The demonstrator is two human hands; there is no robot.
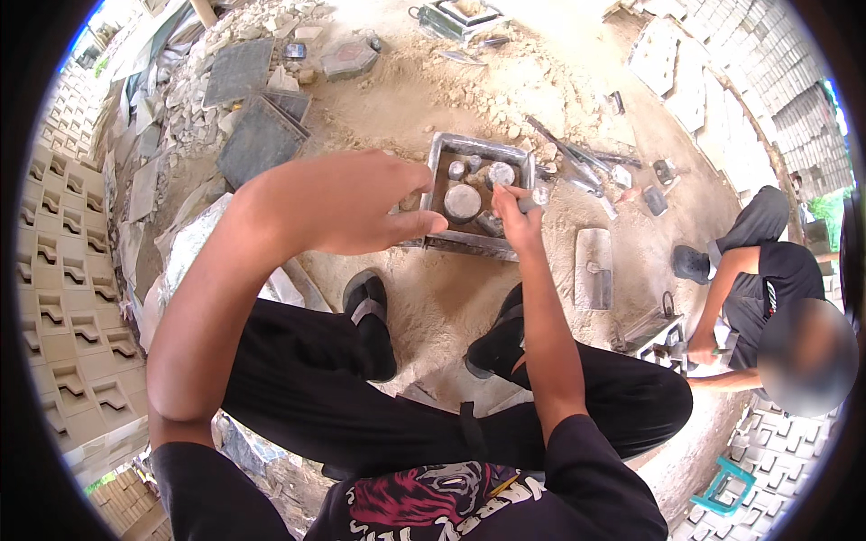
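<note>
In front of me on the sandy ground lies a square metal frame point(475, 244) with dark sand inside. Within it sit a large round grey disc point(463, 204), a second round disc point(501, 175) and smaller round pieces point(457, 169). My left hand point(374, 203) hovers at the frame's left side, thumb and fingers apart and holding nothing. Over the frame's right part, my right hand point(517, 216) is closed, fingers pinched together beside the second disc. A grey end point(530, 205) shows at its grip, but the thing's kind is unclear.
Long metal bars and tools point(577, 162) lie right of the frame, with a pale rectangular block point(593, 269) nearer. At right a co-worker point(767, 279) crouches over another metal frame point(663, 334). Dark flat plates point(262, 140) and rubble lie far left; another box point(458, 20) stands at the back.
</note>
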